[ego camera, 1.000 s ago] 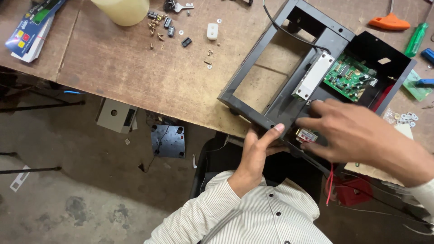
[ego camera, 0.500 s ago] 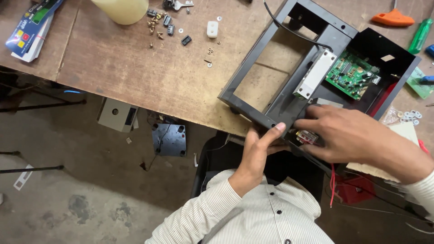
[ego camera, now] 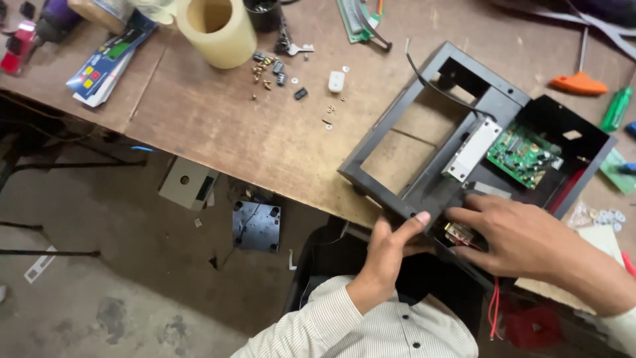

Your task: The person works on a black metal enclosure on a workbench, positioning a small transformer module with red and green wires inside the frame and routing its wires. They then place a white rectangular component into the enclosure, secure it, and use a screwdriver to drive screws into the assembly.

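Observation:
A black metal frame point(ego camera: 411, 113) with an open housing lies on the wooden table point(ego camera: 245, 132). Inside the housing sit a green circuit board point(ego camera: 523, 154) and a white rectangular block point(ego camera: 474, 149). My left hand point(ego camera: 387, 248) grips the frame's near edge, thumb on top. My right hand point(ego camera: 523, 238) rests inside the near corner of the housing, fingertips on a small part with red wires point(ego camera: 459, 233). Red wires point(ego camera: 493, 305) hang down below the table edge.
A roll of tan tape point(ego camera: 215, 30), loose screws and small parts point(ego camera: 271, 69), and a small white piece point(ego camera: 336, 81) lie at the back. An orange-handled tool point(ego camera: 578, 83) and a green screwdriver point(ego camera: 615, 109) are at right. Metal plates point(ego camera: 255, 225) lie on the floor.
The camera has dipped and shifted, so the frame sits lower in view. Both hands stay at the frame's near corner; my right fingers have moved slightly over the small wired part.

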